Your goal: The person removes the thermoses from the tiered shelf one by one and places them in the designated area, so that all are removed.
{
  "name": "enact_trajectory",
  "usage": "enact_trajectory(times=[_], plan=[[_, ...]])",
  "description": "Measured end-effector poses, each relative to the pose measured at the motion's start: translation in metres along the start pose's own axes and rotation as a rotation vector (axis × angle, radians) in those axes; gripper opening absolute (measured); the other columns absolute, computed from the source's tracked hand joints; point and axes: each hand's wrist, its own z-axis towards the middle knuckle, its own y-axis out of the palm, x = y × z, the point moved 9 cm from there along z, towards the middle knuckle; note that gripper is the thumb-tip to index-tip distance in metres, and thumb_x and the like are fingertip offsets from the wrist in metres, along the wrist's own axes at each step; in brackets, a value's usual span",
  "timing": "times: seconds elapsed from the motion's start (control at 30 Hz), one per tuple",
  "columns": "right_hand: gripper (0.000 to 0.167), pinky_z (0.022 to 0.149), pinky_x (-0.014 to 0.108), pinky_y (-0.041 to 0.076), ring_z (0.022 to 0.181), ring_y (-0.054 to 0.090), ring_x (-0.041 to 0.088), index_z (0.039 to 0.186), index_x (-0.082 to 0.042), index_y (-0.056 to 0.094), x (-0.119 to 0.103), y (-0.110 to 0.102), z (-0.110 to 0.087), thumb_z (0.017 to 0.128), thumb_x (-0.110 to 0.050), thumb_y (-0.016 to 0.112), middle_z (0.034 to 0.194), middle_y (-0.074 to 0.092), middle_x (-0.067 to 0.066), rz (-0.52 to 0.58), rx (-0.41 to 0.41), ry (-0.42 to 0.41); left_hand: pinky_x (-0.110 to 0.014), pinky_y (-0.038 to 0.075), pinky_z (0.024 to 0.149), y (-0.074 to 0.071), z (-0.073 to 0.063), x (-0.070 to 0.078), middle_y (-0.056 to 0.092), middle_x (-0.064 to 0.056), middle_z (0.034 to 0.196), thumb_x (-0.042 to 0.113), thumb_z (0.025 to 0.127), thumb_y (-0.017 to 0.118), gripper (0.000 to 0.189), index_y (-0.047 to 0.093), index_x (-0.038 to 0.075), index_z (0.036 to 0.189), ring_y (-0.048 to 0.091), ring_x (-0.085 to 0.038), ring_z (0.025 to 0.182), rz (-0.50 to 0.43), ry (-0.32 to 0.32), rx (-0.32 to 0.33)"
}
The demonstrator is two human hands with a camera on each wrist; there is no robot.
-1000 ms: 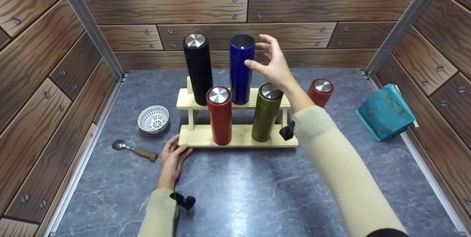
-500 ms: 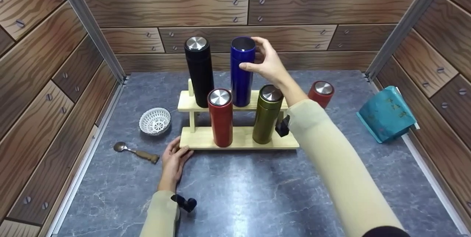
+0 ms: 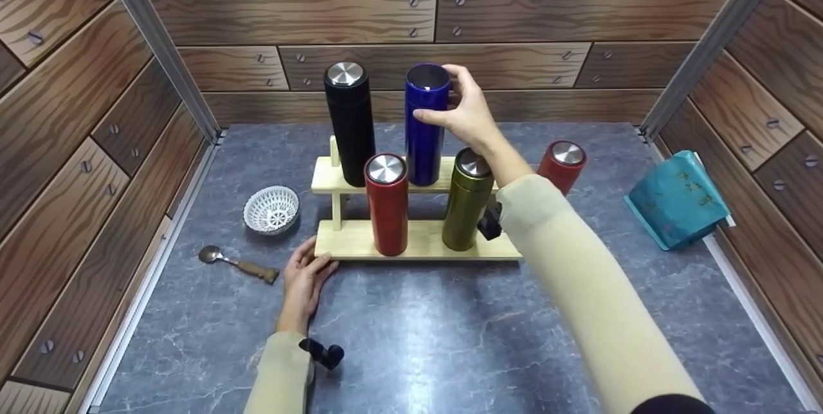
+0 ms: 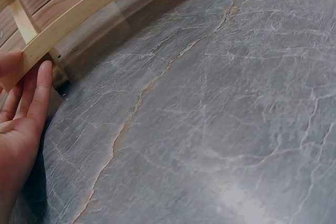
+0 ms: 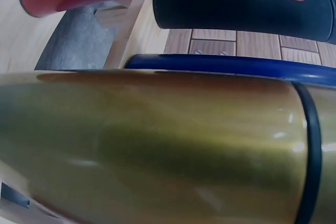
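A two-step wooden rack (image 3: 424, 237) carries several thermos bottles. My left hand (image 3: 301, 285) pinches the left end of its lower step, thumb on top and fingers beneath, as the left wrist view shows. My right hand (image 3: 472, 115) holds the blue thermos (image 3: 423, 141) near its dark top on the upper step; some fingers are hidden behind it. Left of that stands a black thermos (image 3: 350, 128). On the lower step are a red thermos (image 3: 388, 221) and an olive-green thermos (image 3: 464, 215). That olive-green thermos (image 5: 184, 145) fills the right wrist view, hiding the right hand.
Another red thermos (image 3: 561, 166) stands on the table right of the rack, partly behind my right forearm. A teal pouch (image 3: 678, 198) sits near the right wall. To the left lie a white woven bowl (image 3: 271, 209) and a spoon (image 3: 239, 264) with a wooden handle.
My right hand has closed in on the blue thermos, its thumb sliding left across the front and its fingers reaching behind. The left hand stays on the rack.
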Motion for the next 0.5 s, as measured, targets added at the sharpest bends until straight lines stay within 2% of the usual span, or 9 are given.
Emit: enact_trajectory(times=[0.27,0.5], plan=[[0.072,0.087,0.035,0.049,0.099,0.058,0.024,0.124,-0.009,0.046,-0.01,-0.011,-0.005,0.064,-0.01,0.085,0.113,0.059,0.01,-0.02,0.029,-0.034,-0.043,0.053,0.084,0.001,0.001,0.0,0.047,-0.017,0.121,-0.016,0.081,0.058,0.06,0.039,-0.003,0.136,0.06,-0.021,0.089,-0.014,-0.005,-0.008],[0.068,0.088,0.037,0.048,0.099,0.057,0.026,0.124,-0.004,0.046,-0.038,-0.021,-0.02,0.066,-0.003,0.081,0.113,0.059,0.014,-0.03,0.042,-0.032,-0.044,0.053,0.085,0.0,0.002,-0.001,0.047,-0.015,0.121,-0.016,0.081,0.059,0.06,0.04,-0.001,0.135,0.059,-0.022,0.092,-0.003,-0.006,0.0]])
